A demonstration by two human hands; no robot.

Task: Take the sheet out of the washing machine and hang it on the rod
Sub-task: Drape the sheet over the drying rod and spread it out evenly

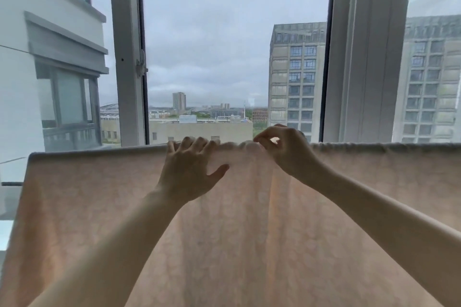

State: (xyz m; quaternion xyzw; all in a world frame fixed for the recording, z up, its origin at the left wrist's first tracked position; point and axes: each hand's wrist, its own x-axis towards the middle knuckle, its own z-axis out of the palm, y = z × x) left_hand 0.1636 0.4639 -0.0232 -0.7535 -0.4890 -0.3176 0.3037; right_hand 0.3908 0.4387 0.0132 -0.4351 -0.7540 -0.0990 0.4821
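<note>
Sheet (99,219): thin, pale peach, translucent, faintly patterned; draped over the rod, which it hides entirely; lower part cut off by frame. Left hand (189,172): fingers spread, curled over the bunched top fold. Right hand (284,149): thumb and fingertips pinching the fold. Window frame (127,57): white, behind.

sheet (99,207) hangs before window (234,57), hands on top.

High-rise home balcony (laundry (224,232) hung).
</note>
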